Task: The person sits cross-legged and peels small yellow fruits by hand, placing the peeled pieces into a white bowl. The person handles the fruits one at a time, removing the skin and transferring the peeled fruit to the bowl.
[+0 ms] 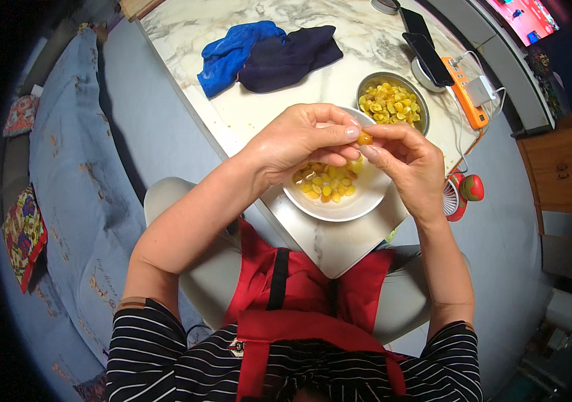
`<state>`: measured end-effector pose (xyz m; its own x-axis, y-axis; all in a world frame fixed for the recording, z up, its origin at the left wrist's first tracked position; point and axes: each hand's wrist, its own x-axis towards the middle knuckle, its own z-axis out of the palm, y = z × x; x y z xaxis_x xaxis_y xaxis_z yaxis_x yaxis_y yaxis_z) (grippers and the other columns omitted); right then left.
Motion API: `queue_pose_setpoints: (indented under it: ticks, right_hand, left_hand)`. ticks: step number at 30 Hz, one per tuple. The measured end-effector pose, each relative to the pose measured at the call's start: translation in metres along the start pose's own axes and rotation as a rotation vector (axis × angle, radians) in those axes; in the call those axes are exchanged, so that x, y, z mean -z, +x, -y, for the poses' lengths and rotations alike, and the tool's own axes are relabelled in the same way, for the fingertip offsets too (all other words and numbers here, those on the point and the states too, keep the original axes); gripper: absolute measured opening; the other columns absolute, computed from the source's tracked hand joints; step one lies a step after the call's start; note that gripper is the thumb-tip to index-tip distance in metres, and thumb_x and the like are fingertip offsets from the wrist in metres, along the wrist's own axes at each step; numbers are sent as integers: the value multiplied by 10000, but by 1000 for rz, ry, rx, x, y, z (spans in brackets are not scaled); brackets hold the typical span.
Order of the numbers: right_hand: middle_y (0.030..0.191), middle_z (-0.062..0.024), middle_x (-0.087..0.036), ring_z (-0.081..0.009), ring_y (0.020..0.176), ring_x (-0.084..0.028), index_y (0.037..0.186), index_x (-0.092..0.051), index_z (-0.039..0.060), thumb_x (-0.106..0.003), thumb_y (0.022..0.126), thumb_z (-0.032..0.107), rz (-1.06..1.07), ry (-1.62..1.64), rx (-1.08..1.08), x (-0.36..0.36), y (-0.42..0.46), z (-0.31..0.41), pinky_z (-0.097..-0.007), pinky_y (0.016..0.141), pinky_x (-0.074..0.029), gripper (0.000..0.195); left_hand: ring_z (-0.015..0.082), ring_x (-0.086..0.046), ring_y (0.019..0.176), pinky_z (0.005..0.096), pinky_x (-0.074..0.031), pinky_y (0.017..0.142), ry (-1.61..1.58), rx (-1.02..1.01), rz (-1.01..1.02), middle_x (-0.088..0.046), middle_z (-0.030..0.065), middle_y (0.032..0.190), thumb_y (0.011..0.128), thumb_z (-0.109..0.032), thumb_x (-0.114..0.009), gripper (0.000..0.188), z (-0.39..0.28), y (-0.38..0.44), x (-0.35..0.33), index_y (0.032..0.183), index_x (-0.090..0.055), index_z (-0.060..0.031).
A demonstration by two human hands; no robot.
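Above a white bowl (339, 215), my left hand (306, 133) and my right hand (409, 156) meet at the fingertips. Between them they pinch one small amber oval kernel (365, 138); whether it is a bean, nut or fruit I cannot tell. Inside the bowl, similar yellow kernels (334, 185) lie in what looks like shallow liquid, partly hidden by my left hand. Just beyond my right hand stands a round metal bowl (426, 113), holding many yellow pieces (389, 103), several apparently split or flattened.
Blue and dark cloths (286, 60) lie across the marble-patterned table (175, 30). At right are a phone (428, 58) on a round stand, an orange power strip (464, 93) with cables and a white charger (480, 90). A red fan (457, 198) is beside the table's right edge.
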<state>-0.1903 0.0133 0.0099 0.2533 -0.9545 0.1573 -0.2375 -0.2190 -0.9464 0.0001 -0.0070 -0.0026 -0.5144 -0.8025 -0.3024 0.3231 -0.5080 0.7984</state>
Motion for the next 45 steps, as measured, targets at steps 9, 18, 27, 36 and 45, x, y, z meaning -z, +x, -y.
queue_pose_setpoints:
  ticks: [9, 18, 27, 36, 45]
  right_hand:
    - [873, -78, -643, -107, 742, -616, 1009, -603, -33, -628, 820, 38, 33, 341, -211, 4, 2, -2, -206, 647, -502, 203]
    - [903, -114, -639, -148, 768, -638, 1017, -576, -38, -590, 822, -22, 47, 440, -253, 3, 0, -2, -222, 649, -518, 196]
    - [895, -124, -644, -151, 771, -640, 993, -584, -49, -610, 812, -18, 8, 329, -188, 2, -2, -4, -234, 675, -529, 186]
    - [820, -93, -651, -112, 726, -629, 966, -601, -41, -607, 825, 7, 15, 250, -169, 0, -5, -3, -210, 662, -514, 149]
    - [833, -93, -648, -117, 742, -628, 974, -589, -46, -595, 833, 7, 42, 286, -190, 1, -4, -2, -216, 671, -513, 150]
  left_hand:
    - [98, -609, 809, 215, -499, 744, 301, -309, -35, -635, 64, 898, 806, -37, -637, 212, 0, -4, -10, 1004, -582, 16]
    - [97, -610, 822, 224, -500, 751, 514, -434, -88, -641, 68, 920, 793, -36, -654, 221, 1, -7, -14, 997, -603, 30]
    - [102, -620, 807, 225, -506, 742, 497, -393, -103, -651, 64, 877, 792, -30, -651, 179, -1, -8, -17, 957, -619, 32]
    - [102, -625, 773, 216, -510, 709, 543, -382, -95, -656, 70, 846, 797, -37, -649, 141, 1, -7, -13, 918, -634, 35]
    - [100, -622, 782, 216, -510, 706, 505, -391, -105, -652, 69, 855, 794, -27, -648, 125, 5, -5, -11, 906, -634, 29]
